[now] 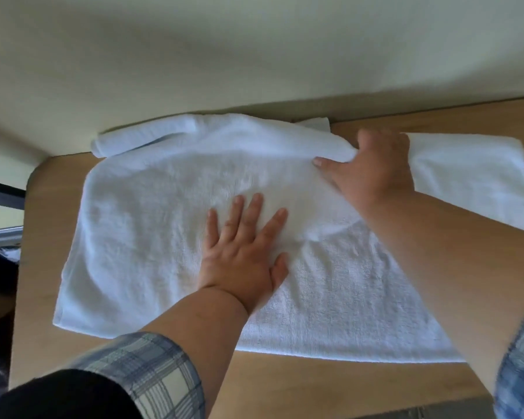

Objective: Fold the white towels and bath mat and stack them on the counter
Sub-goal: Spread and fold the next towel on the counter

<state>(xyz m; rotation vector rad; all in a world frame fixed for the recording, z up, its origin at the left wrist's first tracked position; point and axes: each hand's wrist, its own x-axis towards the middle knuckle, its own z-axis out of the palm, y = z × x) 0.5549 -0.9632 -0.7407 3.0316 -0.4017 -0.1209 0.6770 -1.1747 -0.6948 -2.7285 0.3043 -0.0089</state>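
Domestic room, wooden counter (285, 379), plain cream wall (254, 55), white towels (152, 237)

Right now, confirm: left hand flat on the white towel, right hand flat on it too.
Wrong: the head view shows the right hand gripping a bunched fold of the white towel. The left hand does lie flat on it.

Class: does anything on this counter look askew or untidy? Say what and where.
The large towel lies askew on the counter; its far edge is bunched and rolled by the wall.
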